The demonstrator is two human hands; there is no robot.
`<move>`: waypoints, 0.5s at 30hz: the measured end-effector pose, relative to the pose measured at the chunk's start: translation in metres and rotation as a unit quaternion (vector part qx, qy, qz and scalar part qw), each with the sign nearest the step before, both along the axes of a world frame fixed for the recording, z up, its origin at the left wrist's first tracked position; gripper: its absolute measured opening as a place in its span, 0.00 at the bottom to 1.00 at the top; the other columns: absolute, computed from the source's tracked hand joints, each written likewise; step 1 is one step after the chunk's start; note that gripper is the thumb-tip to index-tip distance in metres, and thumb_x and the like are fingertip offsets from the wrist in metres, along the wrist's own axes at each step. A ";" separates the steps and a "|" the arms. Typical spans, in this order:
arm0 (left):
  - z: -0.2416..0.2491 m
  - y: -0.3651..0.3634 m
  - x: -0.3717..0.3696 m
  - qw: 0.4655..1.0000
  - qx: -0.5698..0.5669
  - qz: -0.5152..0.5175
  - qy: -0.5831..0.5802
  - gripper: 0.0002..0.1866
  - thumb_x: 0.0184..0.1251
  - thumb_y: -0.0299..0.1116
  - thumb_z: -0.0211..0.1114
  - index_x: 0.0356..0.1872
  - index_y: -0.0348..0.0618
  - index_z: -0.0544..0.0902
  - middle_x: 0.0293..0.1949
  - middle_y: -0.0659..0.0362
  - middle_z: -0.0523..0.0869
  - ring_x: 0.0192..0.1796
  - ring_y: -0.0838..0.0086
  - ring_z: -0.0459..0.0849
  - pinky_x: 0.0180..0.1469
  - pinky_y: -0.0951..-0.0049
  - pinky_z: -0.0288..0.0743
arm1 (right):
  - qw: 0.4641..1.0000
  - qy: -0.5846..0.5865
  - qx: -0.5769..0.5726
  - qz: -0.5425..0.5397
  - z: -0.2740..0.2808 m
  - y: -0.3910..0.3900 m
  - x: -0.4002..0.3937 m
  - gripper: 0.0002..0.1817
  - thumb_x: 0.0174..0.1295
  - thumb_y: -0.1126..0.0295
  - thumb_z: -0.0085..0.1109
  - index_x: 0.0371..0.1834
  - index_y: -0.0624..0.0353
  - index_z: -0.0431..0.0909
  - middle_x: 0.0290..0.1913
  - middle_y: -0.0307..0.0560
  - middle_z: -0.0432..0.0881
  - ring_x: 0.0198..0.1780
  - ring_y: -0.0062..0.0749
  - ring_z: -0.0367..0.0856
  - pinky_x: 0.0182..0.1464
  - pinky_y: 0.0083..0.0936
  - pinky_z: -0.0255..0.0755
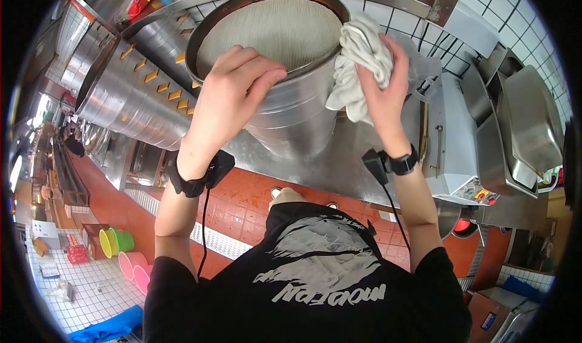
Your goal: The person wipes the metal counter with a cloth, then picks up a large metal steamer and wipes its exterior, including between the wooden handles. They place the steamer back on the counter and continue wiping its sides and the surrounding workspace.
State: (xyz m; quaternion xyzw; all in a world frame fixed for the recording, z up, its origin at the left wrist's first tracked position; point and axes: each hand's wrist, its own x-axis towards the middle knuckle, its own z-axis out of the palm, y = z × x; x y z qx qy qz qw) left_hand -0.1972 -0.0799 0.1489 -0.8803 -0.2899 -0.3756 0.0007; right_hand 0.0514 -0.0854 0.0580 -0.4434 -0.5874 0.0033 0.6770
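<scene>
A tall round metal steamer (294, 116) stands on the steel counter (364, 155), with a ribbed pale liner (273, 31) filling its top inside a dark rim. My left hand (227, 94) is curled over the near left part of that rim, thumb along the edge; its fingertips are partly hidden. To the right of the steamer, my right hand (388, 94) is closed around a bunched white cloth (361, 55). The cloth sits against the right side of the rim. Each wrist wears a black strap device with a cable.
More steamer drums (130, 100) with small wooden-looking handles lie to the left. On the right are a grey machine with knobs (451, 143) and stacked steel pans (527, 119). A metal shelf (388, 0) runs behind. Pink buckets (133, 264) stand at the lower left.
</scene>
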 end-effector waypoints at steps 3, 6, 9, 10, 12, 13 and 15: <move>-0.006 0.000 0.002 1.000 0.000 -0.006 -0.016 0.04 0.60 0.27 0.68 0.34 0.39 0.85 0.30 0.56 0.82 0.36 0.60 0.78 0.42 0.64 0.73 | 0.997 -0.010 0.010 0.082 0.001 0.019 -0.001 0.30 0.57 0.75 0.63 0.65 0.63 0.69 0.58 0.54 0.77 0.58 0.43 0.77 0.62 0.33 0.68; -0.007 0.002 0.002 1.000 0.016 -0.016 -0.008 0.04 0.61 0.27 0.67 0.35 0.39 0.84 0.30 0.56 0.82 0.36 0.59 0.78 0.42 0.64 0.73 | 0.996 -0.025 0.033 0.079 -0.006 0.022 -0.005 0.29 0.58 0.74 0.63 0.65 0.63 0.67 0.56 0.53 0.76 0.56 0.42 0.76 0.61 0.33 0.68; -0.007 0.003 -0.001 1.000 0.011 -0.021 0.006 0.05 0.64 0.27 0.66 0.37 0.37 0.85 0.31 0.56 0.82 0.37 0.62 0.78 0.40 0.68 0.73 | 0.996 0.042 0.023 0.071 -0.041 0.020 -0.018 0.30 0.59 0.73 0.64 0.65 0.65 0.65 0.53 0.53 0.75 0.55 0.39 0.75 0.59 0.33 0.68; -0.007 0.003 -0.001 1.000 0.011 -0.021 0.004 0.05 0.64 0.27 0.66 0.37 0.37 0.85 0.31 0.56 0.82 0.37 0.62 0.78 0.40 0.68 0.73 | 0.993 0.079 -0.012 0.091 -0.061 0.018 -0.020 0.30 0.60 0.72 0.65 0.64 0.65 0.64 0.52 0.53 0.74 0.55 0.37 0.75 0.59 0.31 0.68; -0.007 0.004 -0.002 0.999 0.014 -0.031 -0.003 0.05 0.64 0.27 0.66 0.37 0.37 0.85 0.31 0.55 0.82 0.37 0.62 0.79 0.41 0.67 0.73 | 0.984 0.101 -0.095 0.109 -0.103 0.006 -0.022 0.30 0.61 0.71 0.66 0.63 0.68 0.63 0.53 0.55 0.76 0.54 0.37 0.77 0.57 0.31 0.70; -0.007 0.004 -0.001 0.999 0.015 -0.031 -0.007 0.05 0.64 0.27 0.66 0.37 0.37 0.85 0.31 0.55 0.82 0.37 0.62 0.79 0.41 0.67 0.73 | 0.984 0.072 -0.131 0.097 -0.144 -0.006 -0.024 0.30 0.60 0.70 0.67 0.62 0.67 0.64 0.53 0.57 0.78 0.54 0.38 0.80 0.56 0.33 0.72; -0.007 0.003 -0.001 1.000 -0.008 -0.023 -0.015 0.04 0.62 0.26 0.67 0.36 0.39 0.85 0.31 0.55 0.83 0.37 0.60 0.80 0.41 0.64 0.74 | 0.935 0.071 -0.323 0.127 -0.172 -0.021 -0.012 0.28 0.60 0.64 0.67 0.61 0.60 0.67 0.48 0.63 0.82 0.50 0.54 0.84 0.52 0.37 0.75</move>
